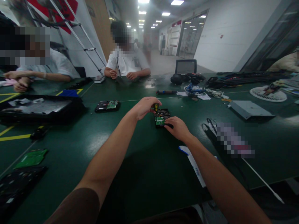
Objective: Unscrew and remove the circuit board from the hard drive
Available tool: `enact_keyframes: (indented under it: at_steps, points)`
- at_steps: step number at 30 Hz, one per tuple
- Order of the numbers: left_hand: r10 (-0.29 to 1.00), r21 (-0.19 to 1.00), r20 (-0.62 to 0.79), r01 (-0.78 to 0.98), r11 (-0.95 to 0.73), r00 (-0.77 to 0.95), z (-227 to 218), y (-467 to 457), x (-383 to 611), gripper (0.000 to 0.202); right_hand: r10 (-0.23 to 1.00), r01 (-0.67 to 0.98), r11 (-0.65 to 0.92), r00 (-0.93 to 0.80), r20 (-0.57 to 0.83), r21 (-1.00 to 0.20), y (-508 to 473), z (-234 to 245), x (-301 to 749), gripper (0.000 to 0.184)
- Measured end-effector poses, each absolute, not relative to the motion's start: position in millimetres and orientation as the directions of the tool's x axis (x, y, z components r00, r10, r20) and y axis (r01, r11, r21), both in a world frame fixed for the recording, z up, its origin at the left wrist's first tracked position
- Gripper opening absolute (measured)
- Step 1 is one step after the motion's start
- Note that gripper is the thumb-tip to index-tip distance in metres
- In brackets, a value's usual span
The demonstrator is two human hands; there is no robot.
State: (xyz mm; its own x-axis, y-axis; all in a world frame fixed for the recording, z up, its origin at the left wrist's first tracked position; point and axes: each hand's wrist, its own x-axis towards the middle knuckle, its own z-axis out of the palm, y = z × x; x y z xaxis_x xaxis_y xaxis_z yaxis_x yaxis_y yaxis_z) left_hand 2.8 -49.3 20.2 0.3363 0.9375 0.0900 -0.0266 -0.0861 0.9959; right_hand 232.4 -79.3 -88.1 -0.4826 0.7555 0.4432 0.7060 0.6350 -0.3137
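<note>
A black hard drive with a green circuit board (160, 120) lies on the dark green table in front of me. My left hand (147, 107) is closed around a short yellow and black screwdriver (156, 108), which stands upright over the far left part of the drive. Its tip is hidden, so I cannot tell whether it sits in a screw. My right hand (179, 128) grips the drive's near right edge between thumb and fingers. Another hard drive (107, 106) rests to the left, beyond my left forearm.
At left are a black tray-like housing (42, 107), a green circuit board (32, 158) and a black panel (21, 183). A grey metal box (251, 109), a white fan grille (268, 94) and cables (195, 89) lie right. Across the table sits a person (127, 62); another sits left.
</note>
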Motion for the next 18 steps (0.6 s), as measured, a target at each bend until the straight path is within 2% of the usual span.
enact_keyframes:
  at_steps: [3, 9, 15, 18]
  points:
    - [0.936, 0.995, 0.095, -0.001, -0.100, 0.340, 22.3, -51.1, 2.2, 0.016, 0.755, 0.706, 0.635, -0.481, 0.445, -0.315, -79.2, -88.0, 232.2, 0.019]
    - [0.919, 0.991, -0.009, -0.121, 0.062, 0.393, 23.0, -52.6, 2.8, 0.016, 0.750, 0.701, 0.640, -0.482, 0.452, -0.314, -77.2, -90.6, 232.1, 0.018]
    - [0.930, 0.996, 0.073, -0.069, -0.051, 0.360, 16.3, -43.5, -0.2, 0.017, 0.751, 0.705, 0.639, -0.487, 0.446, -0.307, -77.0, -90.6, 233.0, 0.018]
    - [0.926, 0.998, 0.051, -0.044, -0.037, 0.374, 18.9, -46.5, -0.3, 0.019, 0.751, 0.705, 0.640, -0.488, 0.445, -0.306, -77.0, -90.0, 232.9, 0.018]
